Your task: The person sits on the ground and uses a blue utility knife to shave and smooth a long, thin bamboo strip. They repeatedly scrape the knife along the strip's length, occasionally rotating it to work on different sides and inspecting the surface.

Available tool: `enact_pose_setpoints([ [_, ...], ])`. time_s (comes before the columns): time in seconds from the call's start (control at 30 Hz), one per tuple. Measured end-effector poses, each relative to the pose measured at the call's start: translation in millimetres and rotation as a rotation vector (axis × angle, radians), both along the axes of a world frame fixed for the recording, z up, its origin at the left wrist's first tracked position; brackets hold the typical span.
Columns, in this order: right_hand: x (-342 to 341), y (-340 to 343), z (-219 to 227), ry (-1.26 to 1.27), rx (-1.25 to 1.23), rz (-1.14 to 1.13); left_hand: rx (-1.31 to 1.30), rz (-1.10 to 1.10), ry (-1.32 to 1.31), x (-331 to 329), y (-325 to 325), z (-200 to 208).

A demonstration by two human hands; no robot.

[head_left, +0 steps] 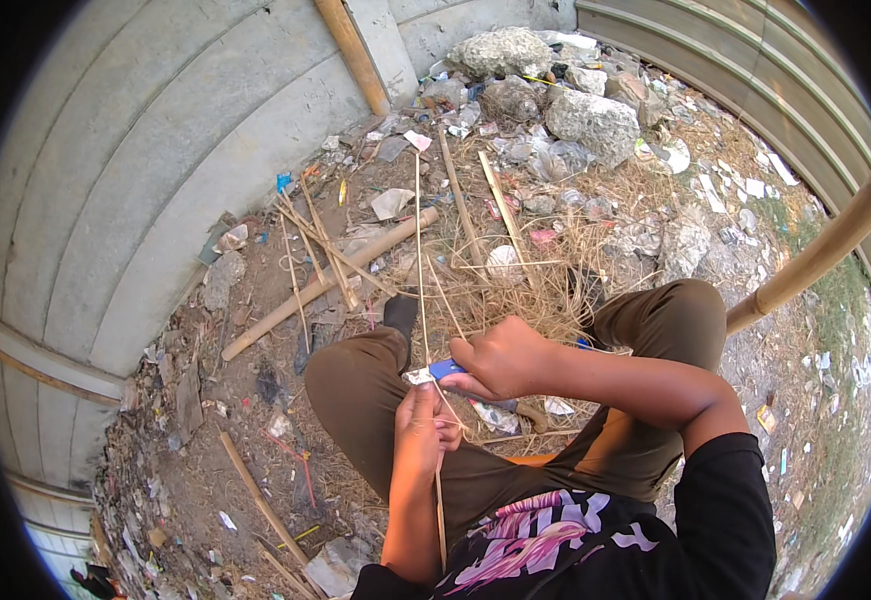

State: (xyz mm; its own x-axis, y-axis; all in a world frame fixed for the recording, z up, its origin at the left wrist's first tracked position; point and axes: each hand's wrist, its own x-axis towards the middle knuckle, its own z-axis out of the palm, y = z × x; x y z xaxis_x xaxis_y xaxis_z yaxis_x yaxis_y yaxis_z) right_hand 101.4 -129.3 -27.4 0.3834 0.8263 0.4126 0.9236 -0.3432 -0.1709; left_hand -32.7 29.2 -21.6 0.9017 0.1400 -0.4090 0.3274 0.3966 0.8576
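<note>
My right hand (503,358) is closed around the blue handle of a cutter knife (445,369) over my lap. The blade end rests against a long, thin bamboo strip (419,240) that runs from the ground ahead back past my left side. Just below the blade, my left hand (421,428) pinches the strip between thumb and fingers. A thin, pale sliver (448,405) angles off the strip beside my left fingers. Another slim bamboo piece (445,293) slants just beyond my right hand.
A thick bamboo pole (330,285) and crossed bamboo sticks (320,240) lie ahead to the left. Curly shavings (515,310) are heaped beyond my knees. Rocks (595,125) and litter cover the far ground. A concrete wall (155,160) bounds the left; a bamboo pole (815,245) leans at right.
</note>
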Motion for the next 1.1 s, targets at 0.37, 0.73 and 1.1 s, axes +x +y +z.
enact_pose_setpoints([
  [0.37,54.5,-9.6,2.4,0.125,0.058,-0.557,-0.138,-0.105,-0.01,-2.5,-5.1,-2.3],
  [0.73,1.8,-15.0,2.7,0.176,-0.019,-0.155,-0.149,-0.129,-0.035,0.5,-3.5,-0.6],
  [1.1,-1.9,-4.2,-5.6,0.038,0.09,-0.162,-0.163,-0.1,-0.034,1.8,-2.5,2.1],
])
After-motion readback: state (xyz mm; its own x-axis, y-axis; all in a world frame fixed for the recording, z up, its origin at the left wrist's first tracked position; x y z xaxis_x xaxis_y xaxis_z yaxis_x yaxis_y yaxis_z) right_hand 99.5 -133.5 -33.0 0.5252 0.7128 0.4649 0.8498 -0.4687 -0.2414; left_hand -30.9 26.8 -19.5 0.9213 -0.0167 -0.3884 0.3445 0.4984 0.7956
